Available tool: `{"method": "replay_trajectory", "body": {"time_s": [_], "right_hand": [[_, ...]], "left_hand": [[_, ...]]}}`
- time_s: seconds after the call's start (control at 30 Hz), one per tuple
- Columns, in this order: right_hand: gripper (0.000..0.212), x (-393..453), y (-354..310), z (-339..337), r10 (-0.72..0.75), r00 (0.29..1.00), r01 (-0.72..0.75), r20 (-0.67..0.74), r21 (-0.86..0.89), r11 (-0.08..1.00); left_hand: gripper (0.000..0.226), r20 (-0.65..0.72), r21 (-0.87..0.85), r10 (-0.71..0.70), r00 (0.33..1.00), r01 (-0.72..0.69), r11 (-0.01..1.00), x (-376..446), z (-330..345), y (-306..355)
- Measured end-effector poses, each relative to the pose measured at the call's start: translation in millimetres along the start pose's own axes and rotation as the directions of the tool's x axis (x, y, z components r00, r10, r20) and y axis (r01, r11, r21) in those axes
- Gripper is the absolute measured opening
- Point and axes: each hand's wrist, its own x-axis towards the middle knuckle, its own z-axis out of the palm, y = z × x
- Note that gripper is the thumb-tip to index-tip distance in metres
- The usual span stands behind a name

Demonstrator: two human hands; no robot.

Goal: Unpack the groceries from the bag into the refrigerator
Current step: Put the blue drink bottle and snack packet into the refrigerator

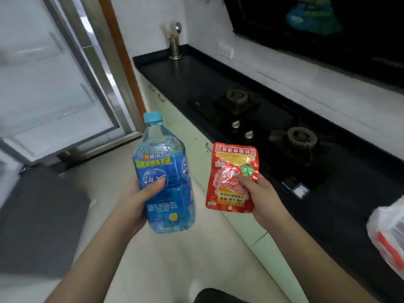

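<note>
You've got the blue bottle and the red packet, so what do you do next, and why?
Probably carry both toward the open door on the left. The left hand grips the blue bottle, the right hand pinches the red packet, so both are full and the plastic bag must wait.

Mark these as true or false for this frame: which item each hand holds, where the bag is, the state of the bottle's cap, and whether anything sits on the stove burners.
1. The left hand holds a blue bottle. True.
2. The bottle's cap is off. False: a light blue cap is on it.
3. The right hand pinches a red packet. True.
4. The plastic bag hangs from the left hand. False: it sits at the right edge, by the black counter.
5. A pot sits on the near burner. False: both burners are bare.
</note>
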Motion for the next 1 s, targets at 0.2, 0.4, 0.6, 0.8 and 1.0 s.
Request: {"method": "replay_trajectory", "body": {"time_s": [0.2,0.4,0.6,0.8,1.0], "right_hand": [[0.03,12,16,112,0.02,0.988,-0.009,0.155,-0.07,0.998],[0.028,17,19,200,0.061,0.942,0.006,0.329,-0.198,0.98],[0.026,41,4,268,0.07,0.879,0.039,0.471,-0.218,0.975],[0.02,79,6,321,0.145,0.793,0.031,0.591,-0.277,0.96],[0.021,126,-15,351,0.232,0.687,0.016,0.688,-0.334,0.942]], "left_hand": [[0.08,-0.154,-0.04,0.082,0.985,-0.089,0.995,-39,-93,33],[0.062,-0.33,-0.047,0.175,0.928,-0.201,0.978,-79,-150,57],[0.071,-0.487,0.015,0.242,0.839,-0.269,0.963,-103,-179,76],[0.044,-0.66,0.049,0.279,0.697,-0.33,0.943,-90,-194,83],[0.063,-0.747,0.028,0.258,0.613,-0.358,0.933,-43,-202,93]]}}
